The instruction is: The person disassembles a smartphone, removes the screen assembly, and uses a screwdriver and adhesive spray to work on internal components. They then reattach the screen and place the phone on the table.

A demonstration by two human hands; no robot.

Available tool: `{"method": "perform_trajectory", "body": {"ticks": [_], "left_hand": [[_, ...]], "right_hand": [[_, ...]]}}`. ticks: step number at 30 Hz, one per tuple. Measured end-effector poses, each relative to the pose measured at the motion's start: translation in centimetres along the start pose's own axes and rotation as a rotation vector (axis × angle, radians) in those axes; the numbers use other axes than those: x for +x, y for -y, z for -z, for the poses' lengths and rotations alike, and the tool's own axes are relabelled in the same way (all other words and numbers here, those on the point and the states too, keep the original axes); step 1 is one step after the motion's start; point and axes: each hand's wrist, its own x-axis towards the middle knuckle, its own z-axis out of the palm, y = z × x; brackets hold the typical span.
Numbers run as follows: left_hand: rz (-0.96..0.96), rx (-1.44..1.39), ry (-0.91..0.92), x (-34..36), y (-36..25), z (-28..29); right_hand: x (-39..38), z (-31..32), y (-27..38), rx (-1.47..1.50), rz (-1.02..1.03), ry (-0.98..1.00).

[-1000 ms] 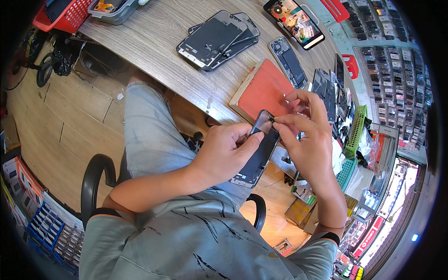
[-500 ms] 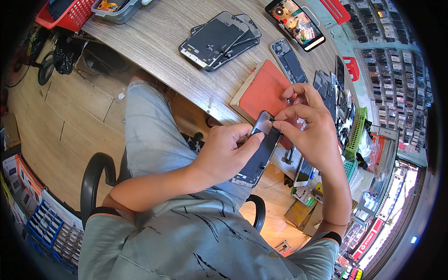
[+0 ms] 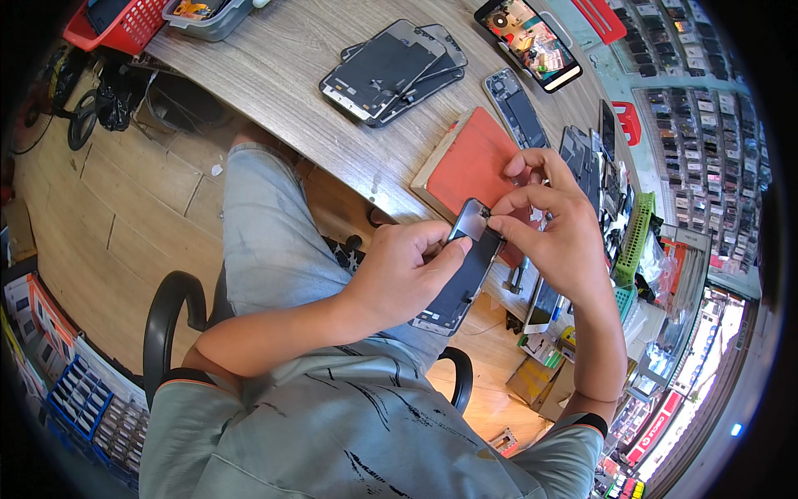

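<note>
Your left hand (image 3: pixel 407 270) clasps the screen (image 3: pixel 462 287) between thumb and curled fingers near the red block (image 3: pixel 474 158), while your right hand's (image 3: pixel 565 237) thumb and forefinger nearly meet at its top corner, their hold unclear.

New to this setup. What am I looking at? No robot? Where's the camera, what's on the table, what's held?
No robot: these are a person's two bare hands. All the pictures come from one fisheye camera on the person's head, looking down, so straight edges bend near the rim.

The left hand grips a dark phone screen panel, thumb on its face. The right hand has thumb and forefinger at the panel's top end; whether they pinch a small part is too small to tell.

On the wood-grain table: stacked screen panels, a red-topped block, an opened phone, and a propped-up phone with its display lit.
</note>
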Motion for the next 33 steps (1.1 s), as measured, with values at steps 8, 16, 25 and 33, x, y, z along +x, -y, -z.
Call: {"method": "perform_trajectory", "body": {"ticks": [8, 16, 25, 33], "left_hand": [[0.008, -0.016, -0.004, -0.01, 0.10, 0.00], [-0.011, -0.023, -0.001, -0.07, -0.26, 0.03], [-0.008, -0.031, -0.006, -0.03, -0.18, -0.07], [-0.004, -0.020, 0.000, 0.01, 0.14, 0.01]], "right_hand": [[0.04, -0.06, 0.01, 0.019, -0.009, 0.002], [-0.08, -0.18, -0.38, 0.040, -0.031, -0.007], [-0.03, -0.05, -0.27, 0.017, -0.001, 0.004], [-0.09, -0.09, -0.32, 0.031, -0.022, 0.010]]}}
